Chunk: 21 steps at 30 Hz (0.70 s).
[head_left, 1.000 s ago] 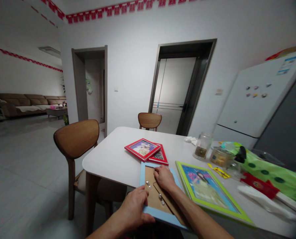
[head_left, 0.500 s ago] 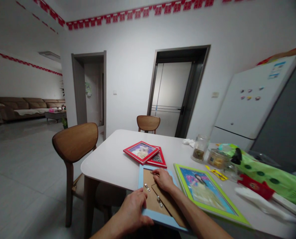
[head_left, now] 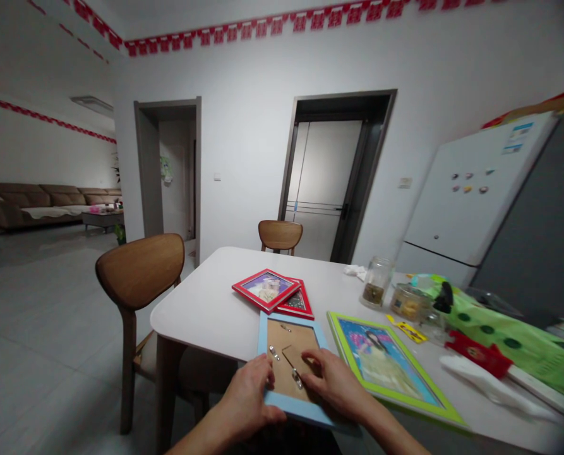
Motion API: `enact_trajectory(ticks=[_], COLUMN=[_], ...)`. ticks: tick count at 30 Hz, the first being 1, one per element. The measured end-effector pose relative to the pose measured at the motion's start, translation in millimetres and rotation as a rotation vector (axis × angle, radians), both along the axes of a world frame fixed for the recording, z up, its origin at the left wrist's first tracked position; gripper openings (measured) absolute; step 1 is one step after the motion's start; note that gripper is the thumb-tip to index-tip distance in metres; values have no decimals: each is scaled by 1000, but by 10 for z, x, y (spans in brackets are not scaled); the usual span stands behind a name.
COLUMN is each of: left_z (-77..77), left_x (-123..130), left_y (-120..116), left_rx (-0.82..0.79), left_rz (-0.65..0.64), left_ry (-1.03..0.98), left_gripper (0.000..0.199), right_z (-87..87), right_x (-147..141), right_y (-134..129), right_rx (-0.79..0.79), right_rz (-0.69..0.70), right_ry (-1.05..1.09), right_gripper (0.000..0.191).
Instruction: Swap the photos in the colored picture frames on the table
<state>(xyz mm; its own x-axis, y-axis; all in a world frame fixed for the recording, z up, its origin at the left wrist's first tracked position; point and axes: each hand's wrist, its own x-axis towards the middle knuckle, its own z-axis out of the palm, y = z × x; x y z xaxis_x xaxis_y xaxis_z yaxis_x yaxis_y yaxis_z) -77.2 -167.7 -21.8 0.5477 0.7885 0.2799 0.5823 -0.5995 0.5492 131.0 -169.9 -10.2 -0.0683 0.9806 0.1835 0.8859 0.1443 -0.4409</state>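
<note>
A light-blue picture frame (head_left: 261, 335) lies face down at the table's near edge, its brown backing board (head_left: 282, 344) upward. Small metal clips (head_left: 275, 354) and a bent black stand piece (head_left: 290, 360) show on the board. My left hand (head_left: 251, 388) grips the frame's lower left corner, thumb on the near edge and fingers over the side. Over the board's right half is my right hand (head_left: 333, 379), curved, with thumb and forefinger tips apart close to the lower clip (head_left: 297, 378). Nothing shows between them. The right hand covers part of the frame's right side.
Two red picture frames (head_left: 266, 287) overlap just beyond the blue one. A green picture frame (head_left: 381, 360) lies to the right. Farther right are a glass jar (head_left: 375, 281), a yellow tag (head_left: 410, 332), a red item (head_left: 480, 354) and a green bag (head_left: 509, 335). Chairs (head_left: 142, 268) stand around the table.
My right hand has drawn back from the board's top clip toward its lower right, uncovering the upper board. My left hand keeps its grip on the blue frame. The view has shifted slightly.
</note>
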Motion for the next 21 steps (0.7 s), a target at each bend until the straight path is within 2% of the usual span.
enact_trajectory(ticks=[7,15,21], left_z=[-9,31,94], left_x=[16,-43,-92], left_y=[11,-29,-5], left_rx=[-40,-77,-72], left_rz=[29,0,-30], left_ry=[34,10,90], left_gripper=[52,65,62], right_z=[115,179,196], right_x=[-89,-158,-253], right_y=[-3,20,45], right_rx=[-25,-35,-9], right_rz=[-6,-35,-13], right_ry=[41,-25,-27], right_gripper=[48,37,30])
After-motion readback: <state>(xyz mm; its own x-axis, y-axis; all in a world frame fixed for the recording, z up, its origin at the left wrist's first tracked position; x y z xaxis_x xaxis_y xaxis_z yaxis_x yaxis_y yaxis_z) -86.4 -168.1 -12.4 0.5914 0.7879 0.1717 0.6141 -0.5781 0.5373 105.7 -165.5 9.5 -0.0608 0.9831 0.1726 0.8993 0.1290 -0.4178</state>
